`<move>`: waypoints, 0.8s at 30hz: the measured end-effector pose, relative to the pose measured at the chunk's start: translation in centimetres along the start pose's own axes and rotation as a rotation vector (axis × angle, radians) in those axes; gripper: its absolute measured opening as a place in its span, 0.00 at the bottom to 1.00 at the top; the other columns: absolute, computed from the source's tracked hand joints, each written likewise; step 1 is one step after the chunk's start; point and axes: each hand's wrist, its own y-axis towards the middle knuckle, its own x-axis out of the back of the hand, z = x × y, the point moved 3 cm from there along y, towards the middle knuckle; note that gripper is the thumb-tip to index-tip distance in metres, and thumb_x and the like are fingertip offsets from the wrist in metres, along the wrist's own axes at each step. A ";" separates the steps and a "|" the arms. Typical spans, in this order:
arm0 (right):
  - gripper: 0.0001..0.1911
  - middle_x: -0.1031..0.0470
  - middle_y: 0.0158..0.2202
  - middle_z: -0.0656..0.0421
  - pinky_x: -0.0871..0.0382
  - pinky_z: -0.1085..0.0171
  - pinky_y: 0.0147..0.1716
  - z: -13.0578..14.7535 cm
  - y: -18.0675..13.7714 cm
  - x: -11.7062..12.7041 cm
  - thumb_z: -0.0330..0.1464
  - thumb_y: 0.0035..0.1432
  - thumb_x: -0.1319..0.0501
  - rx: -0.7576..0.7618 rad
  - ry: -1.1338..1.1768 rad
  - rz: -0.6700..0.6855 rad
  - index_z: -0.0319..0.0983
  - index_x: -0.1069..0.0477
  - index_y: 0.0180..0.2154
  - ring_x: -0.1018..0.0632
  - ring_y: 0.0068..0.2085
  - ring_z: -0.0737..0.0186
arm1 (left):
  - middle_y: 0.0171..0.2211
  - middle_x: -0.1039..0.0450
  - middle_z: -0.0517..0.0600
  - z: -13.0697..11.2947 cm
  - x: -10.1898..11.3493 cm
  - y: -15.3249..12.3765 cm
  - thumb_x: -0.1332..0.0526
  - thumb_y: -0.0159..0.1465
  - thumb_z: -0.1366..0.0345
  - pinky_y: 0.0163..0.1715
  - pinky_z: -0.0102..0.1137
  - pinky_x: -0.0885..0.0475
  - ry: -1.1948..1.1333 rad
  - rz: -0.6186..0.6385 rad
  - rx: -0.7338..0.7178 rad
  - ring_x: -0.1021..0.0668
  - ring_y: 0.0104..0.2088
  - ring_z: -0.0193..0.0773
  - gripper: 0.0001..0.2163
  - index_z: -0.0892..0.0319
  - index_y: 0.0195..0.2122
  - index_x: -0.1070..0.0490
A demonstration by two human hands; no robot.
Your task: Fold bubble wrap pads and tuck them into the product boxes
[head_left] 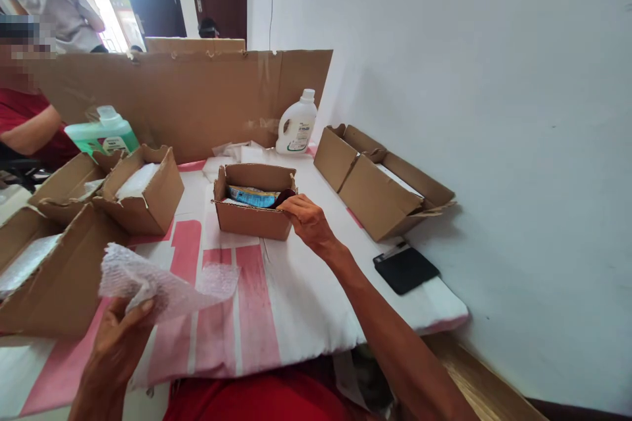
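My left hand is closed on a crumpled sheet of clear bubble wrap, held above the near left of the table. Its loose end hangs out to the right. Farther off, a small open cardboard box stands upright near the middle of the table. My right hand pinches the right end of this box at its rim, with the fingertips partly hidden. Inside the box lies a blue and yellow packet, along with something white. A dark shape beside my fingers is too shadowed to name.
Several open boxes holding wrapped things crowd the left. A green bottle and a white jug stand before a cardboard panel. Open boxes and a black pouch lie right, by the wall. People are beyond the panel.
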 end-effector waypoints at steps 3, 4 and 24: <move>0.14 0.19 0.40 0.52 0.27 0.54 0.49 -0.7 -0.2 0.6 0.27 0.69 0.46 0.008 -0.010 -0.057 0.38 0.21 0.42 0.23 0.44 0.53 | 0.32 0.22 0.49 -2.2 -1.0 -2.0 0.27 0.41 0.54 0.35 0.37 0.26 0.331 -0.115 -0.224 0.23 0.35 0.47 0.18 0.54 0.32 0.24; 0.13 0.19 0.43 0.51 0.27 0.53 0.50 -0.7 -0.4 0.9 0.28 0.68 0.45 0.005 -0.022 -0.086 0.37 0.21 0.45 0.24 0.47 0.52 | 0.33 0.23 0.49 -3.0 -1.7 -3.0 0.28 0.45 0.54 0.36 0.37 0.26 0.410 -0.123 -0.339 0.23 0.36 0.47 0.17 0.53 0.35 0.24; 0.10 0.20 0.40 0.55 0.24 0.55 0.46 11.7 -13.6 -0.2 0.27 0.70 0.45 -0.133 0.336 0.180 0.40 0.24 0.44 0.22 0.43 0.56 | 0.60 0.32 0.60 11.7 -14.8 -7.6 0.46 0.66 0.72 0.59 0.52 0.33 1.083 0.830 -0.967 0.31 0.61 0.52 0.24 0.58 0.64 0.36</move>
